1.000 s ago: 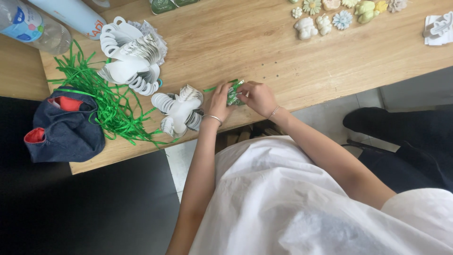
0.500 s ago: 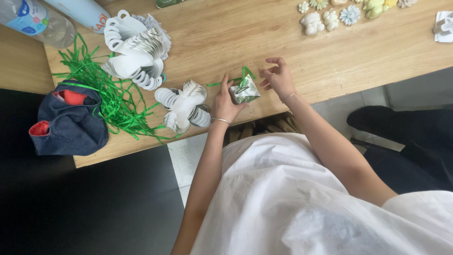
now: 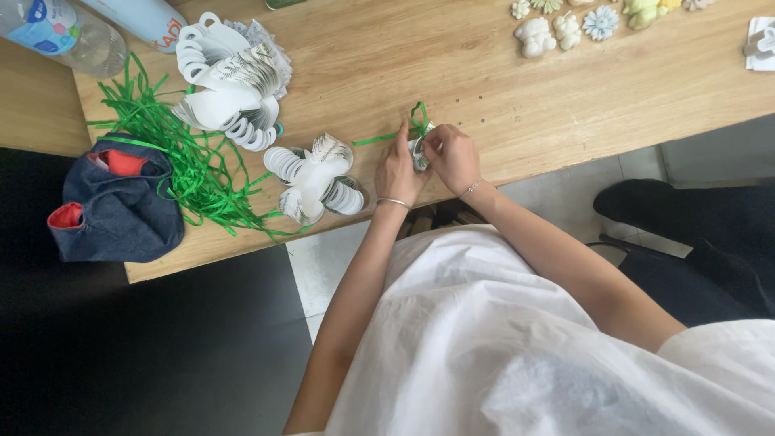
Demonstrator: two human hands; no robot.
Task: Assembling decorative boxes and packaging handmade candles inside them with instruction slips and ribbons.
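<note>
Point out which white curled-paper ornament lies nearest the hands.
The smaller white curled-paper ornament, just beside the left hand; the larger pile sits farther off, by the green ribbon.

The table (image 3: 500, 73) is light wood with fine grain. Bright green ribbon (image 3: 173, 165) lies tangled at nine o'clock beside a dark blue denim pouch (image 3: 121, 214) lined red. The paper ornaments (image 3: 315, 178) are white with grey print. At one o'clock, clay flowers (image 3: 565, 28) are cream, pale blue and yellow-green.

A small silvery-white bundle (image 3: 419, 150) sits pinched inside the grip, green ribbon (image 3: 401, 132) looping above and trailing leftward.
</note>
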